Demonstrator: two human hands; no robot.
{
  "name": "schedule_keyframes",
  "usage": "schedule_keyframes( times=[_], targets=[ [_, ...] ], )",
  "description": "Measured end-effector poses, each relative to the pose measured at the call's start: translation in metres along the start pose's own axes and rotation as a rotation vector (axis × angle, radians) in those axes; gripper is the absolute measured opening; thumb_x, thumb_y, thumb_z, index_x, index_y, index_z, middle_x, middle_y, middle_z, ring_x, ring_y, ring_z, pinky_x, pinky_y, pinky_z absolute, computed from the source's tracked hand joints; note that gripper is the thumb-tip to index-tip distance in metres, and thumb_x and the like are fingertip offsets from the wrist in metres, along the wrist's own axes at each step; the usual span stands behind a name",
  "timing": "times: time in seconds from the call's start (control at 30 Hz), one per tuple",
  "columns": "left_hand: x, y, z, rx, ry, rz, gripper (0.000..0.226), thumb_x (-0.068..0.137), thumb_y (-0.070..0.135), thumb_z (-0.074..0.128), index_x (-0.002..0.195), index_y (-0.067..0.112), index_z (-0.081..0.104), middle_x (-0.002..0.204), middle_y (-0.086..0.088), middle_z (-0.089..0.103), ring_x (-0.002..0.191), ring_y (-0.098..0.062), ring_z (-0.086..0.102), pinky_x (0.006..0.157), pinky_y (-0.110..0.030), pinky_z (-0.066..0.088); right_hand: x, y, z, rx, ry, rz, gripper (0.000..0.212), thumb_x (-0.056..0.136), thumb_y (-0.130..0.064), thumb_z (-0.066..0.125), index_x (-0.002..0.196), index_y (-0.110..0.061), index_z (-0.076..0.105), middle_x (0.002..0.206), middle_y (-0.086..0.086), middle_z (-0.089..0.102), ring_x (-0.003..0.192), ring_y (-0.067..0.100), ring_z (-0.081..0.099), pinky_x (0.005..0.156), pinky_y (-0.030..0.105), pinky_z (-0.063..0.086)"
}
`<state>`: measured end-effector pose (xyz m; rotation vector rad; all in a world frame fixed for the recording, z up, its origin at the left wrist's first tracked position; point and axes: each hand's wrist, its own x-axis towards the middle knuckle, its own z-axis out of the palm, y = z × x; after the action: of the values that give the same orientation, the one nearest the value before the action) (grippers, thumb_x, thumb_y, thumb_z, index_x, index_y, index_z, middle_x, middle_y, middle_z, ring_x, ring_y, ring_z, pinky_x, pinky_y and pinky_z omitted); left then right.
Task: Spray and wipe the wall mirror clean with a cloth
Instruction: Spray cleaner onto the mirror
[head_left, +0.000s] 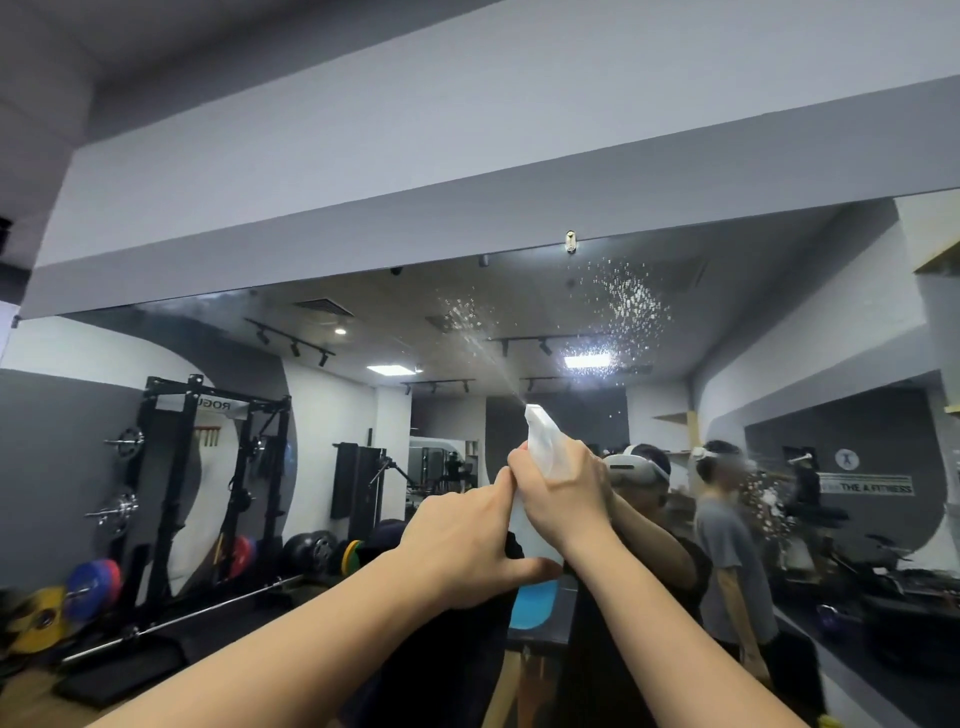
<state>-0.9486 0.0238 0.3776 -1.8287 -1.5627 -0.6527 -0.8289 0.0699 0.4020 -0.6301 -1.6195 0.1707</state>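
A large wall mirror (426, 332) fills the wall ahead and reflects a gym room. My right hand (563, 493) grips a white spray bottle (545, 441), its nozzle aimed up and to the left. A fine jet leaves the nozzle, and spray droplets (631, 306) speckle the glass near the mirror's top edge. My left hand (462, 540) holds a dark cloth (457, 649) that hangs below it, with its fingers reaching to the bottle's body. Both arms are raised in front of me.
A grey beam (467, 171) overhangs the mirror, with a small metal clip (571, 241) at the top edge. The reflection holds a squat rack, weight plates, a barbell, and two people, one wearing a headset.
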Motion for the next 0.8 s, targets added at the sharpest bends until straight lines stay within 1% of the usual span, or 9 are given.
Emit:
schedule_keyframes(
  times=[0.07, 0.1, 0.17, 0.23, 0.33, 0.47, 0.57, 0.67, 0.8],
  targets=[
    [-0.004, -0.009, 0.003, 0.006, 0.000, -0.008, 0.083, 0.082, 0.081, 0.056, 0.139, 0.026, 0.033, 0.110, 0.005, 0.066, 0.099, -0.023, 0.068, 0.078, -0.037, 0.051, -0.004, 0.001, 0.008, -0.009, 0.011, 0.000, 0.027, 0.090, -0.027, 0.059, 0.078, -0.003, 0.060, 0.061, -0.006, 0.045, 0.057, 0.006, 0.043, 0.058, 0.004, 0.034],
    [-0.006, -0.012, 0.004, 0.013, 0.003, -0.002, 0.085, 0.081, 0.081, 0.056, 0.142, 0.027, 0.030, 0.111, 0.005, 0.067, 0.099, -0.023, 0.068, 0.076, -0.036, 0.047, -0.005, 0.002, 0.012, 0.010, 0.006, 0.005, 0.021, 0.093, -0.020, 0.061, 0.082, -0.002, 0.062, 0.064, -0.006, 0.045, 0.060, 0.006, 0.042, 0.057, 0.005, 0.035],
    [-0.007, -0.019, 0.009, 0.025, 0.003, 0.008, 0.089, 0.081, 0.081, 0.056, 0.146, 0.029, 0.026, 0.111, 0.006, 0.067, 0.099, -0.023, 0.067, 0.072, -0.034, 0.043, -0.006, 0.007, 0.021, 0.060, -0.016, 0.015, 0.012, 0.093, -0.016, 0.062, 0.083, -0.008, 0.061, 0.068, -0.005, 0.048, 0.064, 0.009, 0.046, 0.056, 0.012, 0.037],
    [-0.008, -0.026, 0.014, 0.025, -0.006, 0.002, 0.086, 0.082, 0.081, 0.056, 0.145, 0.029, 0.028, 0.108, 0.007, 0.066, 0.095, -0.021, 0.067, 0.070, -0.033, 0.040, -0.006, 0.011, 0.031, 0.106, -0.041, 0.027, 0.012, 0.092, -0.015, 0.063, 0.080, -0.015, 0.059, 0.069, -0.004, 0.052, 0.066, 0.012, 0.052, 0.060, 0.024, 0.043],
    [-0.008, -0.033, 0.022, 0.026, -0.015, -0.011, 0.089, 0.083, 0.080, 0.057, 0.149, 0.029, 0.025, 0.107, 0.006, 0.066, 0.092, -0.021, 0.066, 0.069, -0.032, 0.040, -0.001, 0.021, 0.048, 0.144, -0.055, 0.050, 0.008, 0.087, -0.020, 0.064, 0.080, -0.017, 0.063, 0.068, -0.002, 0.058, 0.067, 0.017, 0.058, 0.063, 0.039, 0.050],
    [-0.006, -0.048, 0.033, 0.036, -0.040, -0.062, 0.090, 0.082, 0.080, 0.057, 0.148, 0.028, 0.025, 0.108, 0.005, 0.067, 0.093, -0.022, 0.067, 0.070, -0.033, 0.042, 0.004, 0.031, 0.072, 0.188, -0.087, 0.081, 0.011, 0.086, -0.024, 0.063, 0.079, -0.017, 0.064, 0.070, 0.001, 0.060, 0.068, 0.019, 0.059, 0.066, 0.047, 0.053],
    [-0.001, -0.064, 0.039, 0.078, -0.069, -0.107, 0.093, 0.081, 0.081, 0.057, 0.149, 0.027, 0.025, 0.107, 0.003, 0.067, 0.095, -0.023, 0.067, 0.073, -0.035, 0.046, 0.012, 0.037, 0.093, 0.237, -0.109, 0.075, 0.012, 0.088, -0.025, 0.065, 0.078, -0.018, 0.064, 0.069, 0.001, 0.062, 0.069, 0.022, 0.062, 0.066, 0.048, 0.054],
    [0.005, -0.083, 0.042, 0.130, -0.085, -0.148, 0.093, 0.081, 0.082, 0.057, 0.150, 0.028, 0.024, 0.106, 0.002, 0.067, 0.094, -0.023, 0.066, 0.074, -0.035, 0.046, 0.022, 0.039, 0.115, 0.293, -0.120, 0.063, 0.017, 0.085, -0.028, 0.064, 0.074, -0.016, 0.063, 0.064, 0.001, 0.060, 0.063, 0.021, 0.060, 0.062, 0.049, 0.053],
    [0.002, -0.110, 0.048, 0.174, -0.076, -0.209, 0.100, 0.081, 0.083, 0.056, 0.156, 0.031, 0.014, 0.104, 0.002, 0.067, 0.093, -0.023, 0.067, 0.074, -0.036, 0.047, 0.029, 0.040, 0.150, 0.347, -0.193, 0.059, 0.015, 0.087, -0.027, 0.063, 0.076, -0.018, 0.065, 0.065, 0.001, 0.061, 0.062, 0.017, 0.059, 0.059, 0.042, 0.051]
  ],
)
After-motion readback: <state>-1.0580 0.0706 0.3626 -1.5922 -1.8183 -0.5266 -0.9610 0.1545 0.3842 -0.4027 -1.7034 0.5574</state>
